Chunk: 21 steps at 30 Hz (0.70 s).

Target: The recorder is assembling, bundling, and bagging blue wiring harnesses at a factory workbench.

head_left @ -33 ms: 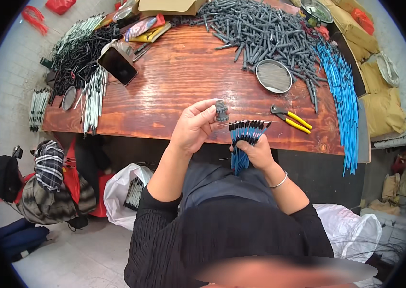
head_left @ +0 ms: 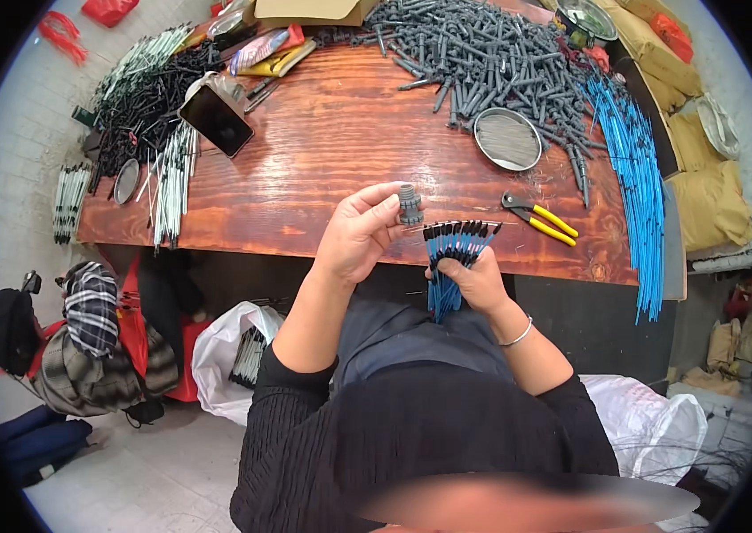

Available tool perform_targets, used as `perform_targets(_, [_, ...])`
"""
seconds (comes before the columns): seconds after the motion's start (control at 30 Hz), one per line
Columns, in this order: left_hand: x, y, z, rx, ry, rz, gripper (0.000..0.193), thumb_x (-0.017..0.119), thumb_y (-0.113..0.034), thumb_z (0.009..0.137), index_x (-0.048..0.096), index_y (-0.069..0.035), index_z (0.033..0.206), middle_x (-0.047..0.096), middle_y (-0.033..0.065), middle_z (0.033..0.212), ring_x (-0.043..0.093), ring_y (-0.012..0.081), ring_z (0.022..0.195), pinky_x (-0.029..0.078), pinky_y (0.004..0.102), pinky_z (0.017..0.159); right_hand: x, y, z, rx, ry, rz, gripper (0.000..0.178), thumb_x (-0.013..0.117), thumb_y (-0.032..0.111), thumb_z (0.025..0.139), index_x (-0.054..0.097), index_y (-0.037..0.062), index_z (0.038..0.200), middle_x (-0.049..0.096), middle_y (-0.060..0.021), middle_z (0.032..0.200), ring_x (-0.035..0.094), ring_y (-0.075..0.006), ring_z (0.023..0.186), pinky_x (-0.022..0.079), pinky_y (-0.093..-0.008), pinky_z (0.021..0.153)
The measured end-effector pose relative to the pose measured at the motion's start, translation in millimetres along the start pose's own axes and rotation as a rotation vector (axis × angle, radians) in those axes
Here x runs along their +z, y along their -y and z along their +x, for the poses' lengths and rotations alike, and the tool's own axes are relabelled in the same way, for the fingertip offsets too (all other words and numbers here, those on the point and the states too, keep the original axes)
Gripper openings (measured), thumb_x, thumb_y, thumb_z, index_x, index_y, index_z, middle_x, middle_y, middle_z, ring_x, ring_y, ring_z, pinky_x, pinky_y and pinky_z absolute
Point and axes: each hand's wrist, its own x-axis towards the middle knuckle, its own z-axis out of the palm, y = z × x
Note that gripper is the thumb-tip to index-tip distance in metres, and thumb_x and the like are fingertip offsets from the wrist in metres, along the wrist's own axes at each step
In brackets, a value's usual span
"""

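Between the thumb and fingers of my left hand [head_left: 360, 233] is a grey ribbed plastic fitting [head_left: 409, 205], held upright just above the table's front edge. Close beside it, my right hand [head_left: 479, 284] is wrapped round a fanned bundle of thin blue rods with black tips [head_left: 457, 234]. The tips point up and away from me, and the lower ends hang over my lap. A thin wire-like piece passes across the tips, too fine to make out clearly. The fitting and the bundle are a small gap apart.
On the wooden table [head_left: 322, 115] lie yellow-handled pincers [head_left: 543, 219], a round dish of thin pins [head_left: 507, 140], a heap of grey plastic parts [head_left: 491, 62], loose blue rods [head_left: 629, 186], a phone [head_left: 218, 122], black parts [head_left: 149, 107] and white rods [head_left: 173, 191].
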Motion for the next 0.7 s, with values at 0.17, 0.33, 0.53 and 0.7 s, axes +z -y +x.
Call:
perform_targets(0.17, [0.2, -2.9, -1.7, 0.055, 0.023, 0.044, 0.029, 0.052, -0.012, 0.088, 0.053, 0.004, 0.112, 0.061, 0.0157, 0.102, 0.060, 0.0217, 0.094, 0.048, 0.0336, 0.083, 3.6, -2.3, 6.2, -0.007, 0.030, 0.003, 0.020, 0.065, 0.018, 0.081, 0.058, 0.0007, 0.089, 0.062, -0.0053, 0.075, 0.060, -0.0133, 0.067, 0.050, -0.0264, 0.061])
perform_targets(0.33, [2.1, 5.6, -8.1, 0.196, 0.026, 0.207, 0.024, 0.052, -0.007, 0.087, 0.056, 0.002, 0.110, 0.062, 0.0101, 0.098, 0.060, 0.0161, 0.090, 0.049, 0.0303, 0.080, 4.9, -0.9, 4.7, 0.016, 0.011, -0.001, 0.019, 0.065, 0.017, 0.081, 0.059, 0.0007, 0.087, 0.062, -0.0056, 0.075, 0.061, -0.0139, 0.069, 0.050, -0.0270, 0.062])
perform_targets(0.53, [-16.6, 5.9, 1.2, 0.187, 0.028, 0.035, 0.029, 0.052, -0.011, 0.088, 0.052, 0.004, 0.112, 0.061, 0.0151, 0.102, 0.059, 0.0220, 0.096, 0.048, 0.0341, 0.083, 5.6, -1.2, 5.5, 0.005, 0.059, 0.036, 0.016, 0.064, 0.014, 0.081, 0.062, -0.0002, 0.089, 0.062, -0.0041, 0.076, 0.059, -0.0116, 0.068, 0.049, -0.0252, 0.062])
perform_targets(0.7, [-16.3, 9.1, 1.7, 0.173, 0.088, 0.066, 0.028, 0.051, -0.010, 0.089, 0.052, 0.005, 0.113, 0.061, 0.0159, 0.101, 0.059, 0.0216, 0.096, 0.048, 0.0333, 0.083, 5.5, 2.8, 10.6, 0.029, 0.025, 0.064, 0.015, 0.064, 0.012, 0.081, 0.062, -0.0003, 0.089, 0.062, -0.0039, 0.076, 0.059, -0.0114, 0.068, 0.049, -0.0253, 0.062])
